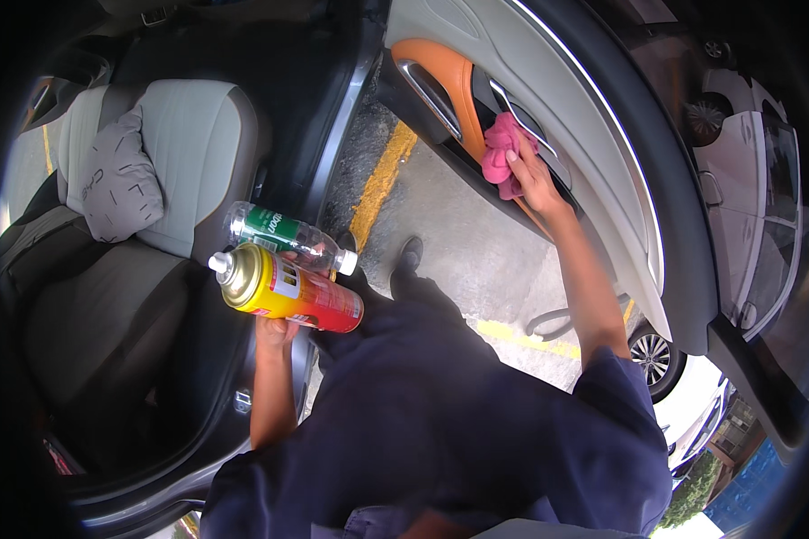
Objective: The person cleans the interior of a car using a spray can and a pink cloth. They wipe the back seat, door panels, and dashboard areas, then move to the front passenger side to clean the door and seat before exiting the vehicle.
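Observation:
My left hand (pixel 276 329) grips a yellow and red aerosol can (pixel 296 290) with a white nozzle. Alongside the can lies a clear plastic bottle (pixel 317 244) with a green label and white cap, in the same hand; most of my fingers are hidden behind the two. On the right, my right hand (pixel 536 176) clutches a crumpled pink cloth (pixel 502 151) against the inner panel of an open car door (pixel 583 128). The cloth touches the door around the orange armrest (pixel 445 67) and the chrome-edged recess beside it.
To the left is the car's rear seat (pixel 189 148) with a grey cushion (pixel 123 178) on it. The metal door sill (pixel 340 128) runs between cabin and ground. A dark hose (pixel 549 323) lies on the concrete floor (pixel 472 229). White cars (pixel 731 155) stand beyond the door.

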